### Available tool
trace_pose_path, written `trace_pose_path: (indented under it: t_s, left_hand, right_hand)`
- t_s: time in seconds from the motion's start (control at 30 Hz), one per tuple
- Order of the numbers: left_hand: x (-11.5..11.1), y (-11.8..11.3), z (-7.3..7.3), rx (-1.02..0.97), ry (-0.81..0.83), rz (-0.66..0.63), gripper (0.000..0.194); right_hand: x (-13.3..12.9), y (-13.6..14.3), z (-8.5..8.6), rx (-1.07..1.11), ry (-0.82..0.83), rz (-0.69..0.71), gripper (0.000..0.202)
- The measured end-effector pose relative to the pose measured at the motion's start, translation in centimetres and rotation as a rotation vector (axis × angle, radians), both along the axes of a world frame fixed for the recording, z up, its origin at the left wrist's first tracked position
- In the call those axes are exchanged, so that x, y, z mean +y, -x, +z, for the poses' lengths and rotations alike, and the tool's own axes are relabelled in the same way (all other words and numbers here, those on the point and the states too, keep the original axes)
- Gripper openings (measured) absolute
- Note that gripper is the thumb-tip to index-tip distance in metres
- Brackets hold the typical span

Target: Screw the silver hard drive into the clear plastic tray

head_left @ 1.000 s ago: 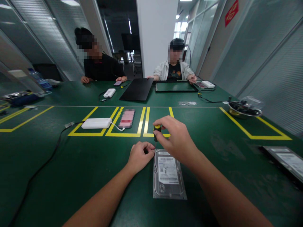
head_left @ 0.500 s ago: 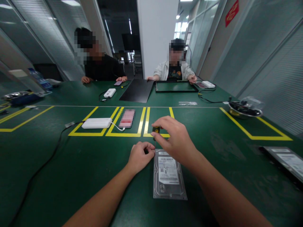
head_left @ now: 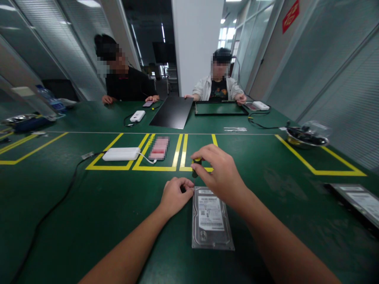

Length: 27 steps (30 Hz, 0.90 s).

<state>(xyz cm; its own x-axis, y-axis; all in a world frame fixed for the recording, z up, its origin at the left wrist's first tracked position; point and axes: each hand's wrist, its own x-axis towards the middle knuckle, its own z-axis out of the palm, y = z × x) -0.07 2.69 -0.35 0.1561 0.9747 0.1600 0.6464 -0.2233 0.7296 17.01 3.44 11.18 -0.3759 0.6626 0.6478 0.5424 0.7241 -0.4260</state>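
A hard drive (head_left: 211,217) with a white label lies flat on the green table, its long side pointing away from me. My right hand (head_left: 219,169) grips a small black-and-yellow screwdriver (head_left: 195,169) between thumb and fingers, above the drive's far left corner. The screwdriver stands nearly upright, its thin shaft pointing down at that corner. Beside the same corner, my left hand (head_left: 177,197) rests on the table with thumb and index finger pinched together near the tip. What lies between those fingertips is too small to make out.
A second hard drive (head_left: 359,203) lies at the right edge. A white power bank (head_left: 121,154) is cabled to a phone (head_left: 159,148) beyond my left hand. Yellow tape (head_left: 156,169) marks boxes. A metal bowl (head_left: 308,140) holds dark parts. Two people sit opposite, near a black panel (head_left: 172,113).
The screwdriver handle has turned and stands more upright in my right hand, showing more of its length. My left hand and the hard drive stay in place.
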Motion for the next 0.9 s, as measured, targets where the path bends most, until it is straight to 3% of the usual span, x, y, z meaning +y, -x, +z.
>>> trace_pose_path:
  t_s: [0.1, 0.3, 0.43, 0.67, 0.9]
  left_hand:
    - [-0.03, -0.01, 0.13, 0.003, 0.0, 0.0, 0.006]
    - [-0.1, -0.01, 0.17, 0.0, 0.005, 0.0, 0.007]
    - [-0.07, 0.01, 0.19, 0.004, 0.007, -0.004, 0.007]
    - [-0.09, 0.03, 0.23, 0.005, 0.003, -0.007, 0.008]
    - [-0.03, 0.02, 0.21, 0.018, -0.009, -0.002, 0.008]
  right_hand:
    - [-0.03, 0.01, -0.01, -0.006, -0.015, 0.01, 0.024]
    - [0.04, 0.07, -0.13, 0.002, 0.02, 0.015, 0.015]
    - [0.12, 0.06, -0.23, -0.005, -0.009, 0.025, 0.028]
    - [0.24, 0.11, -0.23, 0.016, 0.01, 0.002, 0.01]
    - [0.32, 0.13, -0.39, 0.032, 0.0, 0.034, 0.019]
